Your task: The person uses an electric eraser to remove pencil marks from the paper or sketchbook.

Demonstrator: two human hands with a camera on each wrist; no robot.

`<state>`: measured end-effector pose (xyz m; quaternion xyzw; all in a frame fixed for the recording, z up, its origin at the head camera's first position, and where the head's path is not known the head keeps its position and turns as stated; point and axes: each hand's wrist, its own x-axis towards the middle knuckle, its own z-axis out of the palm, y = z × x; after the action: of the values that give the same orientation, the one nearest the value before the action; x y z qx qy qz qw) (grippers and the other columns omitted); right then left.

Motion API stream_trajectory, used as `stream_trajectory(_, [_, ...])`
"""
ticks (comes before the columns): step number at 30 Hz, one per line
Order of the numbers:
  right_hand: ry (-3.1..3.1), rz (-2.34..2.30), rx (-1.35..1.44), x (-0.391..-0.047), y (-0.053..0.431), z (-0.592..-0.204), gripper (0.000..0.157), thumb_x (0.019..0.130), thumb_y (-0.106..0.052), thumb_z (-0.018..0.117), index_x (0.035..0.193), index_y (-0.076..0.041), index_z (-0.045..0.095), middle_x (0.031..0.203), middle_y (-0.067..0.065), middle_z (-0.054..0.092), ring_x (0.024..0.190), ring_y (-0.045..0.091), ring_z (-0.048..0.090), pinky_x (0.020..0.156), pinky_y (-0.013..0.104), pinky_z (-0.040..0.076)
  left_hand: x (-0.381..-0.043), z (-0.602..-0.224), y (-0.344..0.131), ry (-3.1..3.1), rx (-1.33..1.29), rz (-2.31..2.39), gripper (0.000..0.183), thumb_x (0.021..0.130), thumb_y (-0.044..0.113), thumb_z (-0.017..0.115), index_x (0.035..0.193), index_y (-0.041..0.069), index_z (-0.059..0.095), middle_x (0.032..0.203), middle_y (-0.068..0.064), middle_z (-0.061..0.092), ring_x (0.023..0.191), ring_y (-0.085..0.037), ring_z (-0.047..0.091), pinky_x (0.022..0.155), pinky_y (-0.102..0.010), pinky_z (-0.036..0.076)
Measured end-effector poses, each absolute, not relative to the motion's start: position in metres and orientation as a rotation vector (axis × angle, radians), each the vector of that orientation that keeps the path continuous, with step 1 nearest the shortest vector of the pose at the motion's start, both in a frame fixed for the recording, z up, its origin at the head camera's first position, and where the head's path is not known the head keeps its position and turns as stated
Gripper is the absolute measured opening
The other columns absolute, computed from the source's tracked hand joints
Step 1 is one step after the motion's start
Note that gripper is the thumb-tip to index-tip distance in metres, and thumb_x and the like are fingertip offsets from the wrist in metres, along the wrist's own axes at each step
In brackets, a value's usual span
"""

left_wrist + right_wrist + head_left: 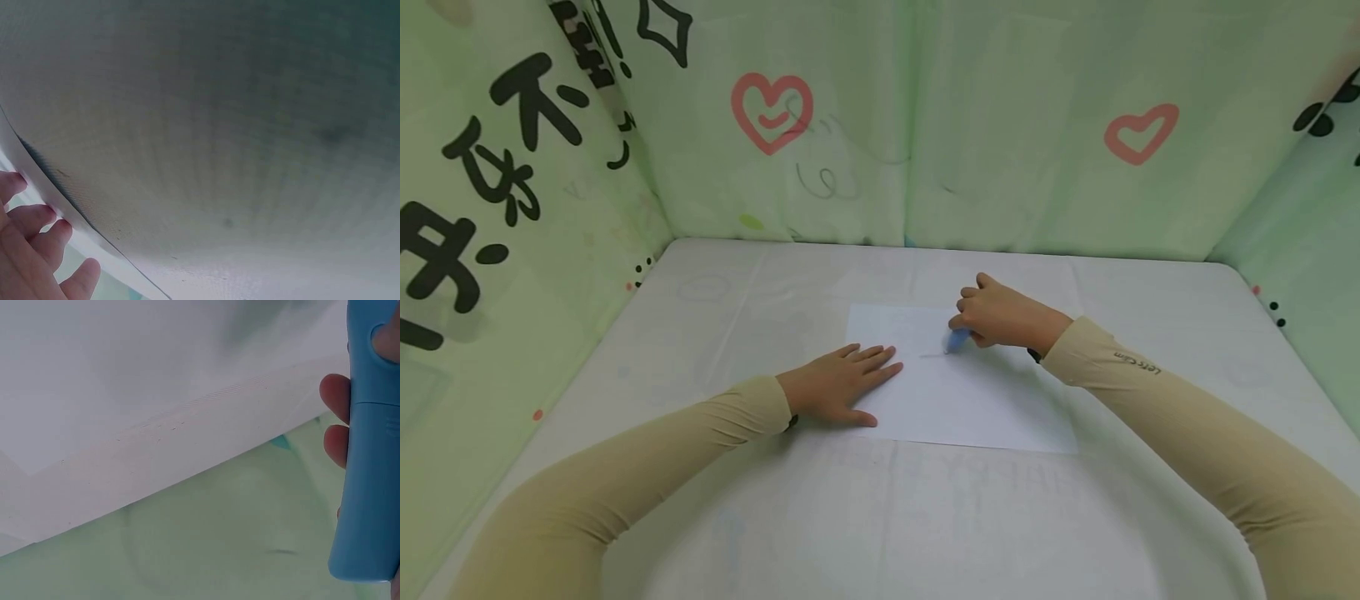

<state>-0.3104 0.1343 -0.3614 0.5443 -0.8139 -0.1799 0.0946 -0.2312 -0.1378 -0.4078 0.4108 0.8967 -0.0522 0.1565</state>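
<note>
A white sheet of paper [970, 412] lies on the white-covered table. My left hand [842, 385] rests on its left part with the fingers spread. In the left wrist view, fingers [51, 244] show at the lower left. My right hand [1006, 315] grips a blue handheld tool [373, 494] with a smooth, rounded body. The thumb sits on an oval recess on the tool's side in the right wrist view. From the head, the tool's lower end is right at the paper, beside a short faint dark line [933, 356]. The hand hides most of its upper body.
The table [760, 517] is covered by a creased white cloth. Green fabric walls [1000, 150] stand behind it and at both sides, printed with red hearts [772, 117] and black characters [535, 100].
</note>
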Motion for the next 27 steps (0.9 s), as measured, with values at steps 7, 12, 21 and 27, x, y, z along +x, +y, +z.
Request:
stream_trajectory(7, [-2.439, -0.525, 1.616, -0.3103, 0.1347, -0.3616, 0.014, 0.076, -0.008, 0.07, 0.085, -0.018, 0.069, 0.066, 0.002, 0.059, 0.065, 0.017, 0.049, 0.063, 0.032, 0.03, -0.2311, -0.4074, -0.1373, 2.565, 1.18, -0.152, 0.084, 0.09, 0.061, 0.044, 0.153, 0.018, 0.009, 0.16, -0.006, 0.007, 0.148, -0.023, 0.01, 0.119, -0.045, 0.012])
stream_trajectory(12, [-2.433, -0.512, 1.619, -0.3108, 0.1353, -0.3625, 0.014, 0.075, -0.005, 0.069, 0.083, -0.018, 0.068, 0.064, 0.002, 0.057, 0.063, 0.017, 0.046, 0.062, 0.031, 0.027, -0.2312, -0.408, -0.1375, 2.564, 1.186, -0.148, 0.084, 0.09, 0.061, 0.044, 0.153, 0.018, 0.008, 0.16, -0.006, 0.007, 0.148, -0.023, 0.01, 0.119, -0.045, 0.013])
stream_trajectory(21, [-2.446, -0.512, 1.623, -0.3114, 0.1344, -0.3619, 0.015, 0.075, -0.004, 0.068, 0.083, -0.018, 0.068, 0.064, 0.002, 0.057, 0.062, 0.017, 0.045, 0.062, 0.03, 0.026, -0.2315, -0.4089, -0.1387, 2.57, 1.205, -0.131, 0.084, 0.09, 0.061, 0.044, 0.153, 0.017, 0.01, 0.16, -0.007, 0.008, 0.148, -0.024, 0.012, 0.119, -0.045, 0.013])
stream_trajectory(27, [-2.412, -0.474, 1.608, -0.3122, 0.1373, -0.3615, 0.015, 0.074, -0.006, 0.069, 0.083, -0.018, 0.068, 0.064, 0.001, 0.056, 0.063, 0.017, 0.045, 0.062, 0.031, 0.026, -0.2314, -0.4068, -0.138, 2.562, 1.195, -0.129, 0.084, 0.09, 0.061, 0.044, 0.153, 0.017, 0.01, 0.16, -0.007, 0.007, 0.148, -0.023, 0.011, 0.119, -0.045, 0.013])
